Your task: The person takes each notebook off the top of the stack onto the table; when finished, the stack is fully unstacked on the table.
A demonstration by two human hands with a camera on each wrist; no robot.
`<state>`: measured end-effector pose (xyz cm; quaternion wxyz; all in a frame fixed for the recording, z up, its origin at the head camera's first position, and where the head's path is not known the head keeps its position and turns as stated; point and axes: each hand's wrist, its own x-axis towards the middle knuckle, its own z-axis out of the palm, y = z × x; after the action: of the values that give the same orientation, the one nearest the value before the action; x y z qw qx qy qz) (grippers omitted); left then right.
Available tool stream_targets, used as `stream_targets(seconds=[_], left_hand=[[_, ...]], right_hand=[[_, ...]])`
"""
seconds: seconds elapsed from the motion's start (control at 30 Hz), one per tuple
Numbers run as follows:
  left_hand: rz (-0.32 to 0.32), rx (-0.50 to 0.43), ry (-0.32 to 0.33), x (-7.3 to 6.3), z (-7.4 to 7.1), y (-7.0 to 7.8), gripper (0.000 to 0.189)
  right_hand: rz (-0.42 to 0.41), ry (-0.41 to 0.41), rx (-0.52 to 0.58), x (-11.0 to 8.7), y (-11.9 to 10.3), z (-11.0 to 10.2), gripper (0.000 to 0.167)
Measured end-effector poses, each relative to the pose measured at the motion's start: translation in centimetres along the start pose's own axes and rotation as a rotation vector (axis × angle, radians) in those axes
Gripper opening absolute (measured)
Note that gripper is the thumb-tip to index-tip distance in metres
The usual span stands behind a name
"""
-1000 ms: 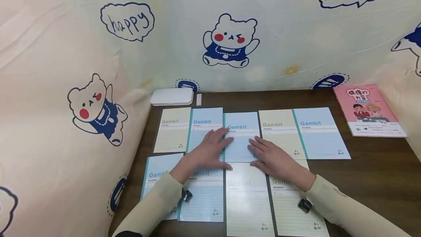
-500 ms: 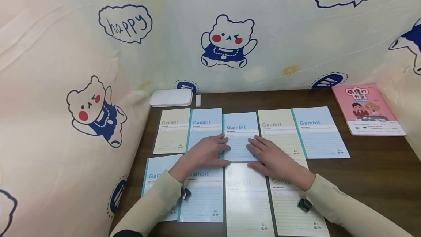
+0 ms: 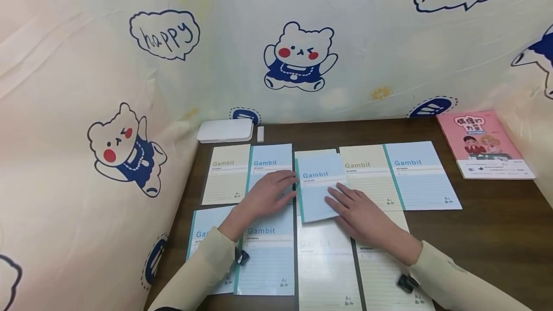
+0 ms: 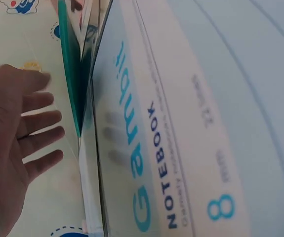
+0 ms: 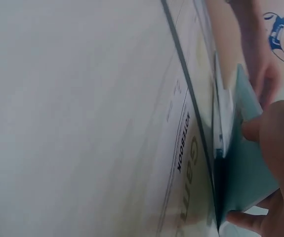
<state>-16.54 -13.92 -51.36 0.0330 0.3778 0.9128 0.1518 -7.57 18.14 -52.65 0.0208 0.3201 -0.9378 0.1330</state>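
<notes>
A light-blue Gambit notebook [image 3: 317, 196] with a teal spine is tilted up off the middle of the back row. My right hand [image 3: 367, 215] pinches its right side, fingers on the cover and thumb underneath; in the right wrist view the raised notebook [image 5: 248, 168] sits between thumb and fingers. At its spine is my left hand [image 3: 270, 193], fingers extended. The left wrist view has this left hand [image 4: 23, 123] just apart from the teal edge, holding nothing. Cream edges of another notebook [image 3: 315, 151] peek out beneath the raised one.
Cream and blue notebooks lie in two rows, among them a blue one [image 3: 423, 176] at back right and a glossy pale one [image 3: 328, 272] in front. A pink book [image 3: 484, 143] lies far right. A white flat case [image 3: 225, 131] and small white block [image 3: 260, 133] stand at the back.
The middle blue notebook has come up off the row and shifted slightly right and nearer, uncovering a cream one. My right hand now grips it; my left hand has drawn slightly left.
</notes>
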Motion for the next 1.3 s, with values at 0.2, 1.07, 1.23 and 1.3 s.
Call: stream_targets(seconds=[0.2, 1.07, 1.23, 1.3], left_hand=[[0.030, 0.034, -0.109, 0.1, 1.1, 0.0, 0.051], [-0.005, 0.058, -0.132, -0.2, 0.9, 0.3, 0.047], [-0.008, 0.062, -0.140, -0.3, 0.9, 0.2, 0.048], [-0.015, 0.073, -0.141, -0.4, 0.9, 0.2, 0.048]], right_hand=[[-0.042, 0.145, 0.063, -5.3, 1.0, -1.7, 0.052], [0.236, -0.007, 0.141, -29.8, 7.0, -1.8, 0.064], [0.047, 0.051, 0.164, -30.5, 8.1, -1.5, 0.116], [0.028, 0.042, 0.163, -30.4, 8.3, -1.6, 0.121]])
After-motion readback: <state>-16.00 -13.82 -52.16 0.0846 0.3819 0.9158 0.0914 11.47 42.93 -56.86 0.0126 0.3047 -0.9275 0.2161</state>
